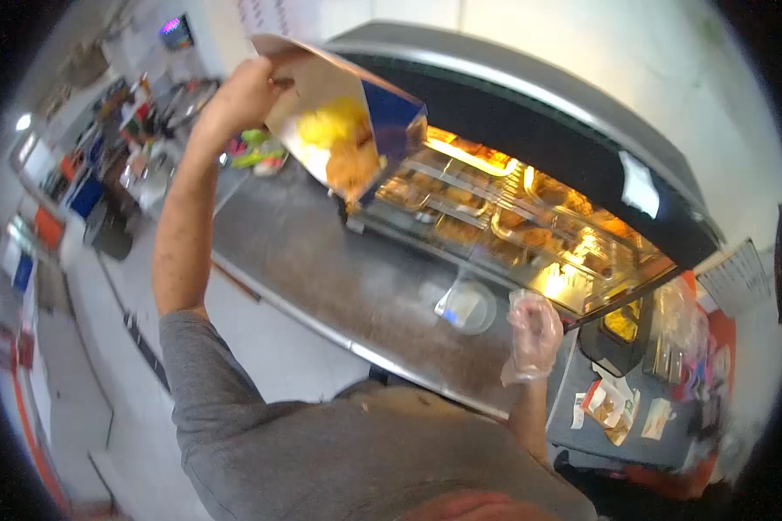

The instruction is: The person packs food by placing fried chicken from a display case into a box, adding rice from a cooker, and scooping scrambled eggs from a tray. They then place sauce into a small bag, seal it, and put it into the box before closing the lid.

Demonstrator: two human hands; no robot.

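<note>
My left hand (239,97) is raised high and grips the rim of a white and blue cardboard box (339,113), tilted so its open side faces me. Pieces of golden fried food (343,143) lie inside the box. My right hand (534,334) wears a clear plastic glove and hangs low over the steel counter (321,260), fingers loosely curled, holding nothing. It is close to a clear round lid (467,306) lying on the counter. Behind stands a heated display case (530,217) with lit trays of fried food.
The case's dark curved hood (582,130) is raised above the trays. Cluttered shelves and kitchen gear (130,130) fill the far left. Paper packets and boxes (617,404) lie on a lower surface at right. White floor runs along the counter's left side.
</note>
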